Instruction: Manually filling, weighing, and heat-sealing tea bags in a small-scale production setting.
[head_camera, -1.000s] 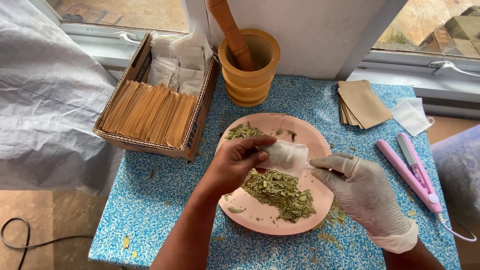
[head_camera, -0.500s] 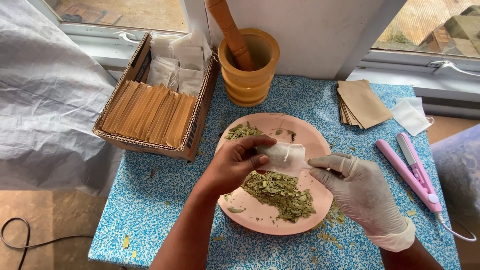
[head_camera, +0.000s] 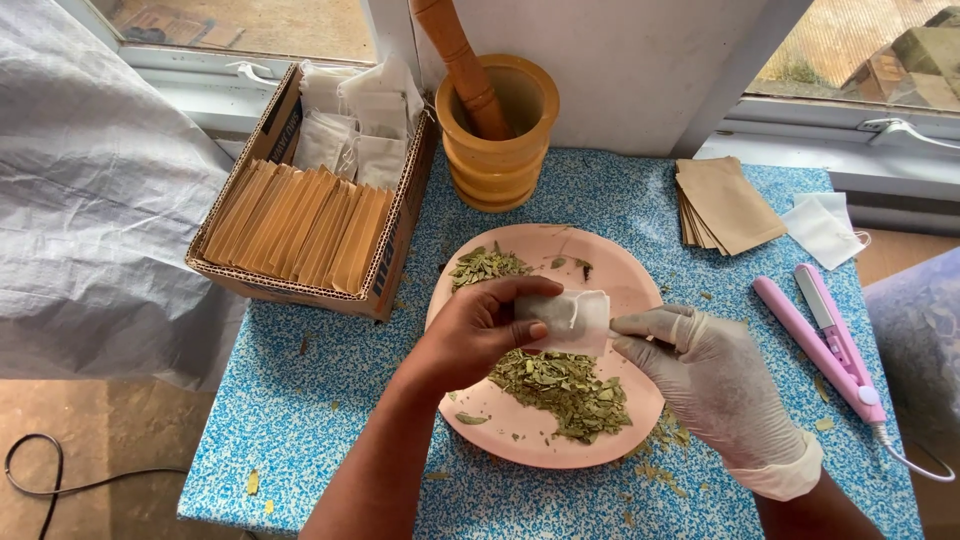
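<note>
A small table (head_camera: 330, 400) with a speckled blue-and-white top stands under a window, grey sheeting draped to its left. Near the middle sits a smooth pink plate (head_camera: 520, 440) heaped with crushed dry green leaves (head_camera: 565, 385). Above it the bare left hand (head_camera: 475, 335) and the gloved right hand (head_camera: 715, 370) both pinch a soft white bag (head_camera: 575, 320). A corrugated box (head_camera: 320, 205) of tan envelopes fills the far left corner beside a wooden mortar (head_camera: 500, 140) and pestle; a pink sealer (head_camera: 825, 340) lies by the right edge.
</note>
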